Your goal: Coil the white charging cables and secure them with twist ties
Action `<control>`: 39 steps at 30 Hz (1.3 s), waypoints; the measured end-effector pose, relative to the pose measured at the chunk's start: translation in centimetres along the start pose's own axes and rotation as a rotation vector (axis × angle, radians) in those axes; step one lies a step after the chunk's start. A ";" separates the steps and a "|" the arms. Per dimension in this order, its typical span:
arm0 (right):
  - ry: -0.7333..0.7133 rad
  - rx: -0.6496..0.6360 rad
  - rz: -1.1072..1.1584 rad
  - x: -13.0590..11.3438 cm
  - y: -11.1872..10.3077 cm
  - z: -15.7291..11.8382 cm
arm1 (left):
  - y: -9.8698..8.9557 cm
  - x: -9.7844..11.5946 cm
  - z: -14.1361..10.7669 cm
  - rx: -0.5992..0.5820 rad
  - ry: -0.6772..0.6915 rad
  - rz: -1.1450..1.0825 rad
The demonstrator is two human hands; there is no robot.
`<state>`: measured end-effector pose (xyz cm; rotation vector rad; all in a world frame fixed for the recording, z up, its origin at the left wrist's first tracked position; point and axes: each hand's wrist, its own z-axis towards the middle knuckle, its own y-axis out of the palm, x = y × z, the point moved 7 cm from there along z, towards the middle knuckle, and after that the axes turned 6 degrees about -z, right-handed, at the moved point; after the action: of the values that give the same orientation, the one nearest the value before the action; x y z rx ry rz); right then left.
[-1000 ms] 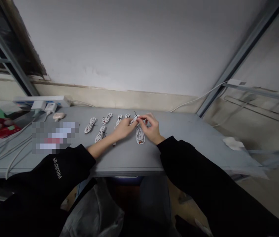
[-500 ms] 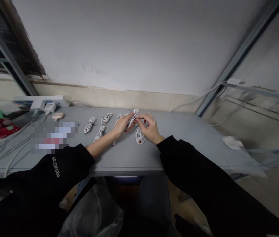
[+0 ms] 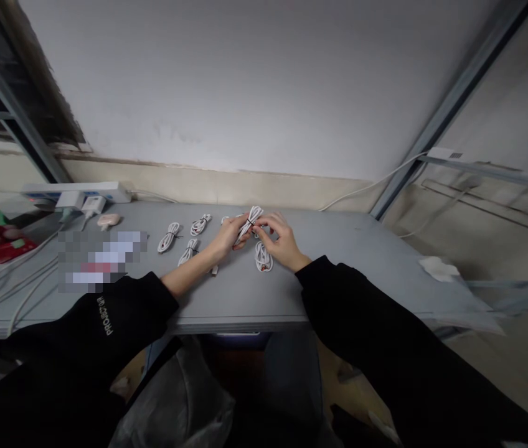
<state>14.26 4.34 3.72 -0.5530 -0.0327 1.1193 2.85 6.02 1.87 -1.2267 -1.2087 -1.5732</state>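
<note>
My left hand (image 3: 232, 236) is closed around a coiled white cable (image 3: 251, 219) bound with a black tie at its middle. Close on the right of that bundle, my right hand (image 3: 281, 238) has its thumb and forefinger pinched together; whatever is between them is too small to make out. Just below the fingers, another white cable coil (image 3: 264, 256) lies on the grey table (image 3: 245, 305). Left of my hands lie more tied coils, among them one at the far left (image 3: 169, 238), one at the back (image 3: 200, 224) and one partly behind my left forearm (image 3: 188, 250).
A white power strip (image 3: 119, 191) with plugged-in chargers (image 3: 93, 205) stands at the back left, near a pink object (image 3: 108, 220). Loose cables and a red and green box (image 3: 7, 246) are at the far left. Crumpled white paper (image 3: 439, 269) lies at the right.
The held bundle has shifted slightly left with my left hand. My right hand's fingers have moved a little at the bundle's side.
</note>
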 end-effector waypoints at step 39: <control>0.917 -0.176 1.137 3.3 2.8 -1.1 | 1.6 3.7 -2.1 0.131 0.726 1.643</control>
<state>13.67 7.69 0.74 -1.2756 1.1061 1.8435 3.06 3.53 5.62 -0.8847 0.2908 -0.4800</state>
